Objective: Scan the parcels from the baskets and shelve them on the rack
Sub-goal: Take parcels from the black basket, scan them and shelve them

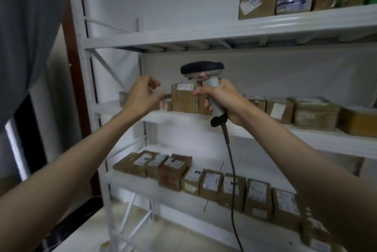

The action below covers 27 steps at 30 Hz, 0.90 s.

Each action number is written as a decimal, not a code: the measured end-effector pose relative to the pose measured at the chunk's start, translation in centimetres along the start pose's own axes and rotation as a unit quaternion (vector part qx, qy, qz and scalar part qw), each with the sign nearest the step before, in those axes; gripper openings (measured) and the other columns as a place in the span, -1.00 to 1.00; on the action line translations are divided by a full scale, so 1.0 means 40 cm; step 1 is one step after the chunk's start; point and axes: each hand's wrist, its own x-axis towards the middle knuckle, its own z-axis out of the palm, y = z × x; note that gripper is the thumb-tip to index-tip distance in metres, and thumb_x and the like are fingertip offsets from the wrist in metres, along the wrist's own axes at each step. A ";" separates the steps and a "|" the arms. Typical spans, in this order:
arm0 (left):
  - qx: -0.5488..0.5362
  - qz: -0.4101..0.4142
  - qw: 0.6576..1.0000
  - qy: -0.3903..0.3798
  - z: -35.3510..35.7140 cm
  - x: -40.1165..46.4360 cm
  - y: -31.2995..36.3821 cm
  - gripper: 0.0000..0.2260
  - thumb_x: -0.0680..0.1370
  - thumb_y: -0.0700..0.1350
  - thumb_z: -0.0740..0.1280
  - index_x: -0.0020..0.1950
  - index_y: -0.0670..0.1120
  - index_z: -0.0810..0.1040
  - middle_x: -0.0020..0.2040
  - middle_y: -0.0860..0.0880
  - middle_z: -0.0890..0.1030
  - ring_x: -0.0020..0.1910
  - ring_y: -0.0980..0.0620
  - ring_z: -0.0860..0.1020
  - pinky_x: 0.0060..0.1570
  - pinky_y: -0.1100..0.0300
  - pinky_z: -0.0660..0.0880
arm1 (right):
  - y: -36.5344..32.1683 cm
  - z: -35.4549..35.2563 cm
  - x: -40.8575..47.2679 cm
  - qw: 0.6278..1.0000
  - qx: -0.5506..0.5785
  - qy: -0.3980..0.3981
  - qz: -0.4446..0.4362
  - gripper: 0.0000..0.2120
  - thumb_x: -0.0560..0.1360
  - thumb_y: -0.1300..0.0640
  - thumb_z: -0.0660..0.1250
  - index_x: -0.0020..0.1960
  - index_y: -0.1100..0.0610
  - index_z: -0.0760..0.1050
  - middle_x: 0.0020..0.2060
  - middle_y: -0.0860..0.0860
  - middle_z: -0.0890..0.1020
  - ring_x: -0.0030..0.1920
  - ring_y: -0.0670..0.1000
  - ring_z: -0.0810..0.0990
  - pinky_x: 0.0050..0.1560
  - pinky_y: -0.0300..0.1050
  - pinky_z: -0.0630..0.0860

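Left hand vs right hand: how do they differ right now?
The left hand holds nothing, fingers loosely spread; the right hand grips the barcode scanner by its handle. The left hand is in front of the small parcels at the middle shelf's left end; the right hand is further right. Both are raised to that shelf's level.

Two bare hands are showing: the left hand (142, 94) and the right hand (221, 100). One grey and black barcode scanner with a dark cord (204, 80) is showing. One white metal rack (204, 33) is standing there, and three of its shelves are holding brown cardboard parcels. Three parcels on the top shelf (258, 2) are showing. The parcels on the middle shelf (315, 116) are too blurry to count. About ten parcels on the lower shelf (210, 182) are sitting in a row.
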 end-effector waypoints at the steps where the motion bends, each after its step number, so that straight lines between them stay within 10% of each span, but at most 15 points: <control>1: 0.000 -0.005 1.000 -0.016 0.003 -0.045 -0.010 -0.75 0.53 -0.08 0.45 0.13 -0.16 0.55 0.17 -0.13 0.57 0.07 -0.08 0.58 0.08 0.00 0.55 | 0.027 0.012 -0.034 1.000 0.010 -0.005 0.014 -0.66 0.52 0.25 0.44 0.24 0.38 0.53 -0.40 0.10 0.49 -0.49 -0.06 0.46 -0.45 -0.21 0.42; 10: -0.010 -0.026 0.985 -0.172 0.163 -0.356 0.020 -0.82 0.51 -0.16 0.44 0.08 -0.09 0.53 0.10 -0.07 0.54 -0.03 -0.04 0.56 -0.18 0.26 0.42 | 0.237 -0.019 -0.331 0.990 0.031 0.021 0.139 -0.69 0.48 0.23 0.47 0.19 0.23 0.54 -0.47 0.07 0.53 -0.50 -0.04 0.48 -0.45 -0.19 0.45; 17: -0.082 0.011 0.937 -0.339 0.425 -0.578 0.123 -0.89 0.52 -0.19 0.43 -0.06 -0.06 0.51 0.00 -0.06 0.59 -0.10 -0.01 0.59 -0.08 0.07 0.51 | 0.409 -0.183 -0.644 0.965 0.075 0.147 0.202 -0.93 0.55 0.30 0.38 0.02 0.22 0.53 -0.32 0.06 0.61 -0.49 -0.05 0.48 -0.46 -0.17 0.44; 22: -0.135 0.022 0.871 -0.473 0.634 -0.846 0.175 -0.86 0.55 -0.14 0.45 0.07 -0.07 0.55 0.04 -0.04 0.59 -0.05 -0.02 0.59 -0.06 0.16 0.46 | 0.560 -0.268 -0.941 0.906 0.098 0.276 0.304 -0.86 0.56 0.29 0.38 0.11 0.18 0.55 -0.10 0.17 0.64 -0.47 -0.03 0.50 -0.45 -0.12 0.45; 27: -0.156 0.037 0.803 -0.574 0.765 -1.108 0.236 -0.85 0.54 -0.20 0.45 0.08 -0.15 0.58 0.05 -0.10 0.59 -0.03 -0.06 0.59 -0.03 0.15 0.47 | 0.666 -0.295 -1.236 0.823 0.109 0.384 0.404 -0.83 0.47 0.28 0.46 0.03 0.20 0.52 -0.41 0.08 0.53 -0.52 -0.03 0.47 -0.48 -0.19 0.42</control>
